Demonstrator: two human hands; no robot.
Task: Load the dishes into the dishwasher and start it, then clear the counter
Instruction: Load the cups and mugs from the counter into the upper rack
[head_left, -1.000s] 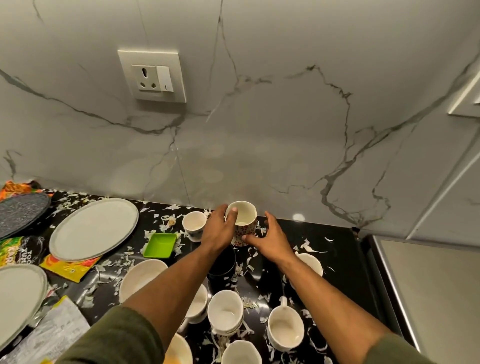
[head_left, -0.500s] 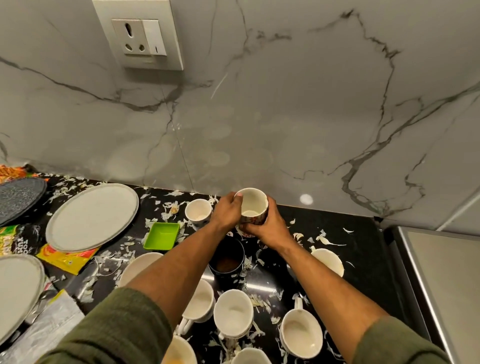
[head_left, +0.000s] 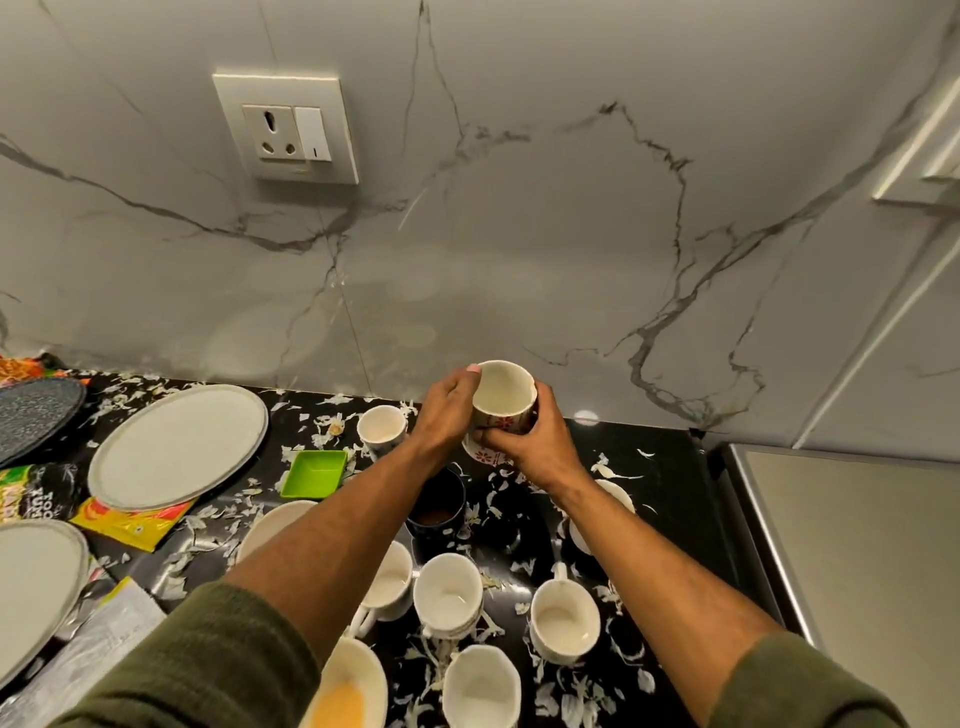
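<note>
Head view, two hands (left (head_left: 447, 410), right (head_left: 530, 447)) gripping one patterned cup (head_left: 504, 397)

This was a home kitchen. A black countertop (head_left: 670, 467) ran along a grey-veined marble backsplash (head_left: 519, 260) w/ a wall socket & switch (head_left: 287, 130) set in it. The counter was crowded w/ used crockery: white cups (head_left: 448, 592), big round plates (head_left: 179, 447), a small green dish (head_left: 314, 472), plus snack wrappers (head_left: 132, 522) & food scraps. A steel appliance top (head_left: 857, 545) sat at the right.
</note>
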